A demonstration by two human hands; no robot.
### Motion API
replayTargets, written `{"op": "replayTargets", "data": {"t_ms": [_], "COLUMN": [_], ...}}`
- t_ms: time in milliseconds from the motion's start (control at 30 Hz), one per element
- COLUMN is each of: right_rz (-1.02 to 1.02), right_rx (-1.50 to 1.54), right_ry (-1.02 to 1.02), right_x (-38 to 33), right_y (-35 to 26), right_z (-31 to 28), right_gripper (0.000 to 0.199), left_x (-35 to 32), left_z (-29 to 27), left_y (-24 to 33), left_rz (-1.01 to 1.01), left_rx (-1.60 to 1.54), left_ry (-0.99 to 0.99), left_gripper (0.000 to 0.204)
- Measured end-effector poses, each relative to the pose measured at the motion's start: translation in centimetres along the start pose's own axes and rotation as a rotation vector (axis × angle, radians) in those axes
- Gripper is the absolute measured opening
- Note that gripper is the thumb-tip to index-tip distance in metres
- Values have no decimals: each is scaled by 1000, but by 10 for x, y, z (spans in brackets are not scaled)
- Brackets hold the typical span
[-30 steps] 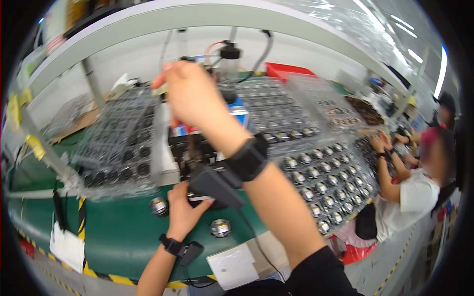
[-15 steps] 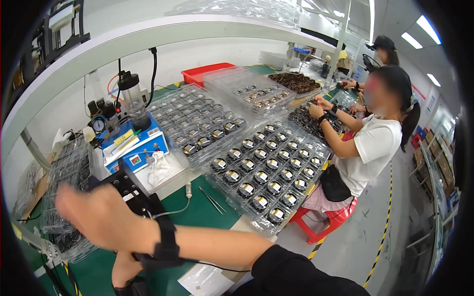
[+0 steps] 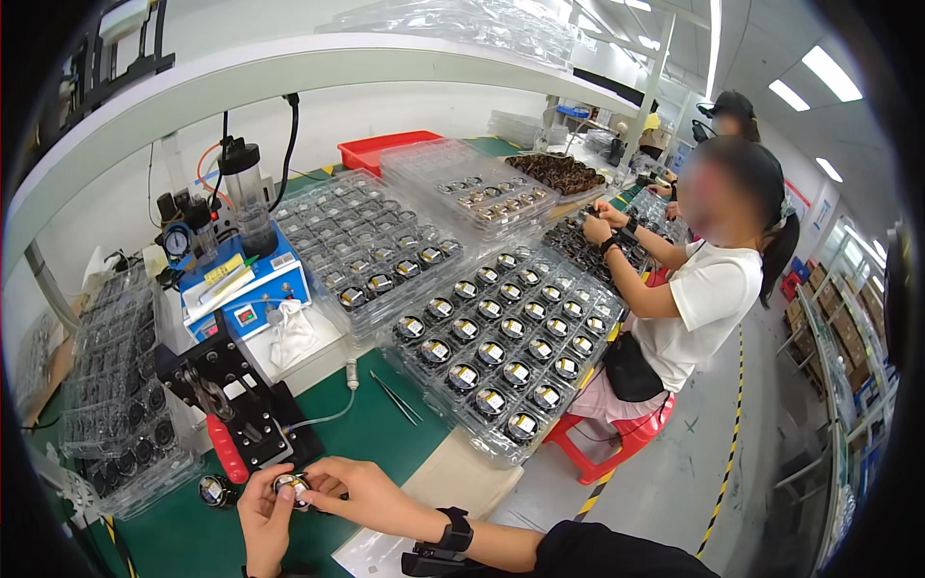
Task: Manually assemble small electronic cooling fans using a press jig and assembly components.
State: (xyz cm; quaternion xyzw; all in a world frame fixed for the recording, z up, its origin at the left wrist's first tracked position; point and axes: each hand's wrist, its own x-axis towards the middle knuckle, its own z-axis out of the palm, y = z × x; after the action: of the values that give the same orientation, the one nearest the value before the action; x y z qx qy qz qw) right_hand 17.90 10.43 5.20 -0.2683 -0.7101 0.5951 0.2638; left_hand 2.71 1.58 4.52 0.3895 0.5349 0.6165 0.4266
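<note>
Low in the view, my left hand (image 3: 264, 518) and my right hand (image 3: 371, 499) pinch a small round black part (image 3: 292, 488) between them. A white-and-yellow label covers part of its top face. Fingers of both hands hide its rim. Just beyond my hands stands a black toggle-clamp fixture (image 3: 252, 414) with a red handle (image 3: 226, 449) pointing down toward me. A similar round part (image 3: 216, 491) lies on the green mat (image 3: 332, 438), left of my left hand. My right wrist wears a black strap (image 3: 456, 532).
Clear trays of labelled round parts (image 3: 501, 347) fill the right; more trays (image 3: 125, 385) are stacked left. Tweezers (image 3: 396, 398) lie beyond my right hand. A blue dispenser unit (image 3: 246, 299) stands behind the fixture. A co-worker (image 3: 708, 308) sits at the right on a red stool (image 3: 626, 438).
My right hand, blurred and raised in front of the fixture at the left, has come down and right to the round part. The fixture and red handle now show. The view has shifted slightly.
</note>
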Motion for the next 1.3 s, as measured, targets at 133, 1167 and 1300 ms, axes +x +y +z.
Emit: {"op": "replayTargets", "data": {"t_ms": [133,1167,1300], "right_rz": [-51,-120,213], "right_rx": [40,-1446,-1558], "right_ry": [81,1211,1034], "right_x": [-2,-94,-103], "right_y": [19,32,98], "right_z": [2,-442,-498], "right_gripper": [29,14,17], "left_x": [3,3,3], "left_z": [12,23,18], "left_y": [-12,-5,-13], "left_rz": [139,420,406], "left_rx": [130,700,723], "left_ry": [46,151,168], "left_gripper": [24,17,15]}}
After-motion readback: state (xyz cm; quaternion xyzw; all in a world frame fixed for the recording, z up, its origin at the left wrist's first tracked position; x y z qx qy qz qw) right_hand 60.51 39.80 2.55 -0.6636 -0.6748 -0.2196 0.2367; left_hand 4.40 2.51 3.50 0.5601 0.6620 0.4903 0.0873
